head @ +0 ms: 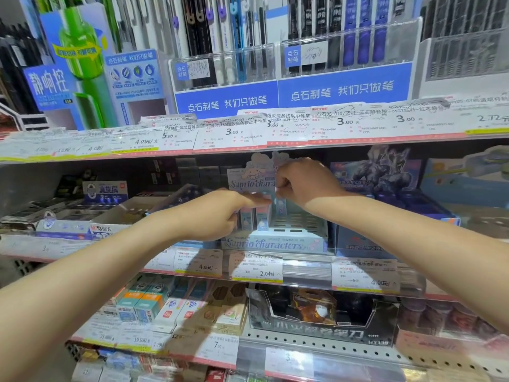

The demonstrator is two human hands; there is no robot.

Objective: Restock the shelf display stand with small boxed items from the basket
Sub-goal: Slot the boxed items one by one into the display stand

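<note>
A pale blue Sanrio display stand (pixel 275 244) sits on the middle shelf, with a cartoon header card (pixel 253 175) at its back. A few small pastel boxes (pixel 254 220) stand upright in its left slots; the slots to the right are bare. My left hand (pixel 220 213) lies over those boxes with fingers stretched flat across their tops. My right hand (pixel 303 183) is curled at the stand's back, and its fingers pinch a small box (pixel 281 206) against the header card. The basket is out of view.
A dark blue boxed display (pixel 385 177) stands right of the stand, stationery cartons (pixel 104 191) to the left. Price-tag rails (pixel 256 268) edge each shelf. Pen racks (pixel 344 51) fill the shelf above; eraser boxes (pixel 148 304) and a sharpener tray (pixel 322 326) sit below.
</note>
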